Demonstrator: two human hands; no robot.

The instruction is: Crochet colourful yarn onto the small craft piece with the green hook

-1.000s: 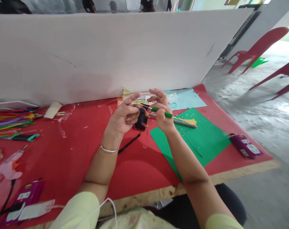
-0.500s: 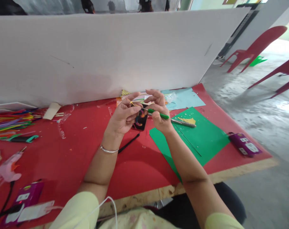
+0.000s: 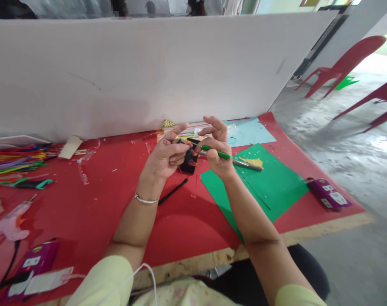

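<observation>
Room for moving is bounded at the far side by a white board (image 3: 149, 68) standing upright along the back of the red table (image 3: 85, 208), and at the near side by the bare wooden table edge (image 3: 231, 254). To the right the table ends and open concrete floor (image 3: 340, 140) with red chairs (image 3: 343, 63) is seen. Bare red surface lies near the forearms, between the two arms and to the left of them.

The left hand (image 3: 163, 159) is raised above the table, thumb and forefinger pressed together on a small piece of orange and yellow material (image 3: 183, 142); what exactly is pinched cannot be told. The right hand (image 3: 217, 153) is closed around a green-handled tool (image 3: 217, 152), whose thin metal tip is pointed left at the pinched piece, the upper fingers being spread loosely.

Under the hands a dark phone (image 3: 189, 163) is laid on the table. A green paper sheet (image 3: 270, 182) lies to the right, a purple pack (image 3: 329, 194) beyond it near the right edge. Coloured sticks (image 3: 18, 163) are piled far left, and a glue gun (image 3: 10, 223) lies at the near left.
</observation>
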